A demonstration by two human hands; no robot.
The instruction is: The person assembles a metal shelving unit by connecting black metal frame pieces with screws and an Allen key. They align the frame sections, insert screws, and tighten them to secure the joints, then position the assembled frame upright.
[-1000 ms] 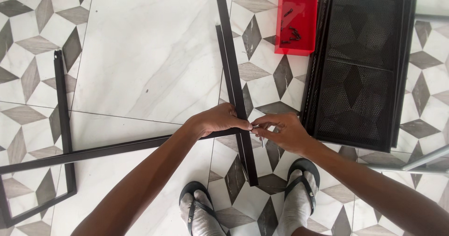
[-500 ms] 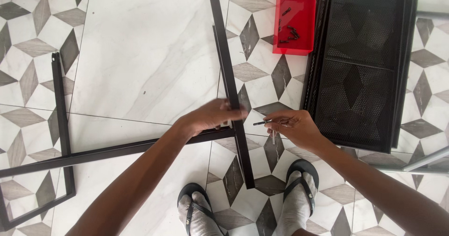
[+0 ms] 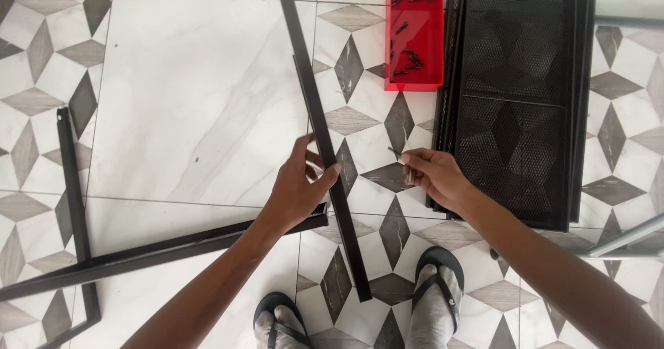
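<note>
1. The long black metal bar (image 3: 325, 141) is a slim, straight, matte strip lying on the patterned tile floor (image 3: 187, 100); it runs from the top edge of the view down to a point between the two sandalled feet (image 3: 360, 314); a second black metal bar (image 3: 159, 249) meets it at an angle near its middle.
2. The left hand (image 3: 297, 190) is half closed around the long bar, fingers over it and thumb beneath.
3. The right hand (image 3: 432, 176) sits just to the right, apart from the bar, pinching a small dark screw (image 3: 408, 172) between thumb and fingertips.
4. A red plastic tray (image 3: 413, 34) with small dark fasteners lies further up; beside it rests a black mesh metal panel (image 3: 519, 100).
5. The long bar's upper end is cut off by the frame; the screw is mostly hidden by the fingers and its shape is hard to make out; the joint of the two bars lies partly under the left hand.
</note>
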